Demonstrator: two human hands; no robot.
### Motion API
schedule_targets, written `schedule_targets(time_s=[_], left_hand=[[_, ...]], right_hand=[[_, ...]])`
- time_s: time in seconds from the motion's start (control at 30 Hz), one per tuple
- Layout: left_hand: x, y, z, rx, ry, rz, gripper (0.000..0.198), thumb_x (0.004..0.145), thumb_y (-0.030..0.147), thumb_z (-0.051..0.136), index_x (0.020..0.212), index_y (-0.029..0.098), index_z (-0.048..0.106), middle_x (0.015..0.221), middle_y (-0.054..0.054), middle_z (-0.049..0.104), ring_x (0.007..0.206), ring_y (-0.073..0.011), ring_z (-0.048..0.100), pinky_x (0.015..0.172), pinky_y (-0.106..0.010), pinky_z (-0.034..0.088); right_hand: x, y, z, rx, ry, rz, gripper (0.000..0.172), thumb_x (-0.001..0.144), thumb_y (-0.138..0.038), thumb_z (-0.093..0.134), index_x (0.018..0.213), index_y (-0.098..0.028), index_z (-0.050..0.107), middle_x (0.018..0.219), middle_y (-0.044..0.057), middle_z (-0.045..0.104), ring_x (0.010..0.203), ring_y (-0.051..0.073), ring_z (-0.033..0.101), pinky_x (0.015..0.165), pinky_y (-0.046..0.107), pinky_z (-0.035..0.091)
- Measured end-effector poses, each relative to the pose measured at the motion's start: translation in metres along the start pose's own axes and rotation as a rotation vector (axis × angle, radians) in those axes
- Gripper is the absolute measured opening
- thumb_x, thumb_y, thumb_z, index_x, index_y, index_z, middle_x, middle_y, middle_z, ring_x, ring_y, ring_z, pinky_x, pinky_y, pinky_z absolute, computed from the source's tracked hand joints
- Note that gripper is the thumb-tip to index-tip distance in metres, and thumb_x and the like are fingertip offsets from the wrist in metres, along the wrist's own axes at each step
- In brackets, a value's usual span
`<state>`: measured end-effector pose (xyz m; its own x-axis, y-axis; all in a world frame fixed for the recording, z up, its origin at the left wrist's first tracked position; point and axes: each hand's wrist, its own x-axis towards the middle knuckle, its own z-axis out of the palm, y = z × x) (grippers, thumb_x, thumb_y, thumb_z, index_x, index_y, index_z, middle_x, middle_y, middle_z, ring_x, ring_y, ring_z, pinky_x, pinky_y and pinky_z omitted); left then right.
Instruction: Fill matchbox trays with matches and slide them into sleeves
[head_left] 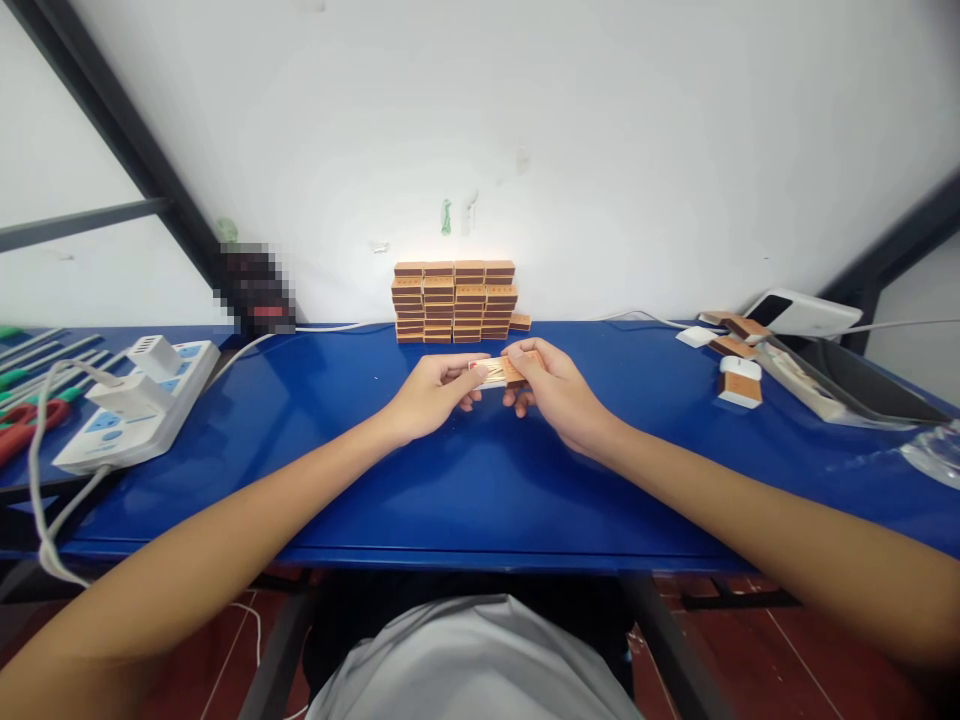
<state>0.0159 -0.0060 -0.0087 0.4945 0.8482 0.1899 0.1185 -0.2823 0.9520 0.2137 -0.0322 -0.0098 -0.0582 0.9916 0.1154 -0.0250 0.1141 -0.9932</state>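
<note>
Between my two hands, above the blue table, is a matchbox [523, 368] with its tray slid partly out to the left. Several matches [495, 372] lie in the exposed tray. My left hand [442, 390] pinches the tray's left end, thumb on top. My right hand [551, 385] grips the orange-brown sleeve, thumb above and fingers curled beneath. Just beyond the hands, a stack of matchboxes [454, 302] stands against the wall in several columns. One loose matchbox [520, 323] sits by the stack's right foot.
A white power strip [161, 400] with plugs and cables lies at the left, beside red-handled scissors [30, 425]. At the right are more matchboxes [739, 345], a white earbud case [740, 368], a white power bank [802, 312] and a dark tray-like object [847, 380]. The table's front edge [480, 558] runs before me.
</note>
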Motion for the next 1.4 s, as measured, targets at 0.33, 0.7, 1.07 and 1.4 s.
schedule_targets(time_s=[0.33,0.7,1.07,1.4], left_hand=[[-0.002,0.001,-0.001,-0.044,-0.027,-0.021,0.068,0.096,0.057,0.073,0.144,0.009,0.067,0.085,-0.005,0.070,0.074,-0.0143,0.063,0.076,-0.032,0.057],[-0.003,0.006,0.001,-0.156,-0.173,-0.004,0.067,0.096,0.062,0.071,0.145,0.015,0.067,0.100,-0.010,0.073,0.081,-0.0163,0.066,0.082,-0.035,0.058],[-0.002,0.001,0.004,-0.059,-0.252,0.080,0.067,0.099,0.054,0.070,0.154,0.019,0.058,0.097,-0.009,0.074,0.084,-0.0174,0.067,0.073,-0.029,0.055],[-0.002,0.000,0.001,-0.028,-0.241,0.052,0.066,0.098,0.054,0.072,0.148,0.013,0.062,0.096,-0.011,0.076,0.083,-0.0190,0.070,0.071,-0.030,0.056]], right_hand=[[-0.004,0.000,0.003,-0.008,-0.052,0.007,0.021,0.103,-0.043,0.060,0.102,-0.024,0.052,0.079,-0.002,0.064,0.061,0.014,0.065,0.045,0.023,0.049],[-0.003,-0.006,0.003,0.110,0.037,0.054,0.019,0.100,-0.041,0.065,0.100,-0.023,0.057,0.077,-0.001,0.066,0.060,0.014,0.063,0.047,0.024,0.049],[-0.008,-0.009,0.003,0.068,-0.145,0.051,0.040,0.092,-0.060,0.072,0.090,-0.023,0.059,0.073,0.000,0.065,0.060,0.013,0.060,0.046,0.023,0.045],[-0.015,-0.015,0.005,0.057,-0.272,0.056,0.044,0.093,-0.066,0.068,0.094,-0.024,0.058,0.071,-0.002,0.065,0.055,0.012,0.056,0.044,0.021,0.037]])
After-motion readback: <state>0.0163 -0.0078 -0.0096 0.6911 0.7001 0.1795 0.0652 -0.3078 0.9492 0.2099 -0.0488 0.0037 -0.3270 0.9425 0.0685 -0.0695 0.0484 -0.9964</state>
